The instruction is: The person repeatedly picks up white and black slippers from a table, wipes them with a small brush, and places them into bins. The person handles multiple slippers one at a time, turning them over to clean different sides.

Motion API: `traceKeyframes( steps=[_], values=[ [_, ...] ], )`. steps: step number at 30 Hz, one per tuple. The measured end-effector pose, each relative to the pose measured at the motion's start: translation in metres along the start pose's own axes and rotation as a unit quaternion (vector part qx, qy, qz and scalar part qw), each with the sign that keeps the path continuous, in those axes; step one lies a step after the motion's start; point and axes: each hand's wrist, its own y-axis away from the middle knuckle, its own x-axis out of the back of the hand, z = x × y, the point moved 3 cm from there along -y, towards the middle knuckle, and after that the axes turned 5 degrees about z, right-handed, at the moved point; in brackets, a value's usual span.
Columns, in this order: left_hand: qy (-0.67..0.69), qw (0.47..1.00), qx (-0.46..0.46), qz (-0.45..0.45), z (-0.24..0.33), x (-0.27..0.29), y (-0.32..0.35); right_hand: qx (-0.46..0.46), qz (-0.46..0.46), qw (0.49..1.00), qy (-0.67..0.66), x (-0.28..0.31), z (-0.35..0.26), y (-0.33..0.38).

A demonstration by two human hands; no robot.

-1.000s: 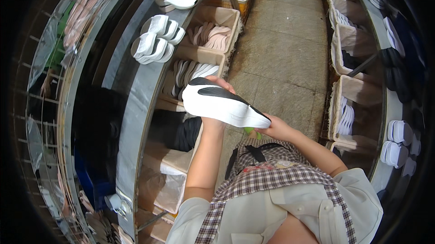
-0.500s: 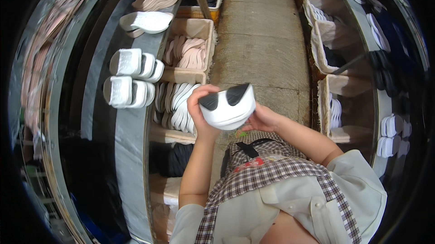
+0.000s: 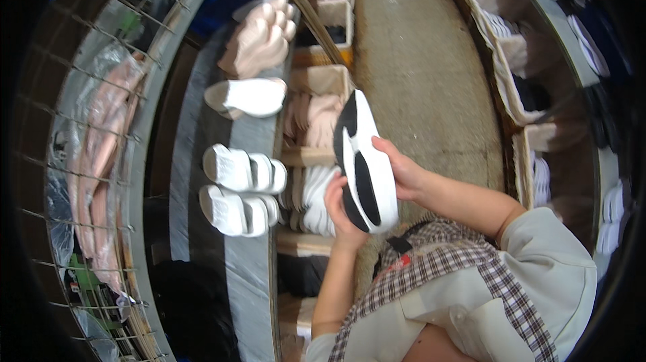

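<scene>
Between my two hands stands a white shoe sole [image 3: 387, 190] with black patches on its underside. It is tilted nearly upright, long side up, with the patched face turned to the left. My left hand [image 3: 341, 212] grips its lower left side, fingers partly hidden behind it. From the other side, my right hand [image 3: 405, 172] is closed on the white edge. Whether a second sole lies against this one, I cannot tell. Left of my hands, a grey bench [image 3: 250, 288] carries two rows of stacked white soles [image 3: 230, 169].
Farther along the bench lie a white sole [image 3: 256, 97] and a heap of pinkish soles [image 3: 259, 46]. Cloth-lined bins below hold pink soles [image 3: 323, 120] and white soles [image 3: 321, 190]. More lined bins [image 3: 515, 86] edge the aisle floor [image 3: 424, 59] on the right. Wire mesh [image 3: 81, 190] stands far left.
The sole has turned from lying crosswise to nearly upright, its patched underside now facing left. My right hand has risen along its side. The whole view has shifted, showing more of the left side.
</scene>
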Motion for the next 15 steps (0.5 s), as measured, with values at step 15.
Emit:
traceKeyframes(
  steps=[15],
  values=[
    [0.283,0.812,0.469,0.202,-0.061,-0.088,-0.072,0.187,-0.292,0.569,0.746,-0.013,-0.138,-0.072]
  ],
)
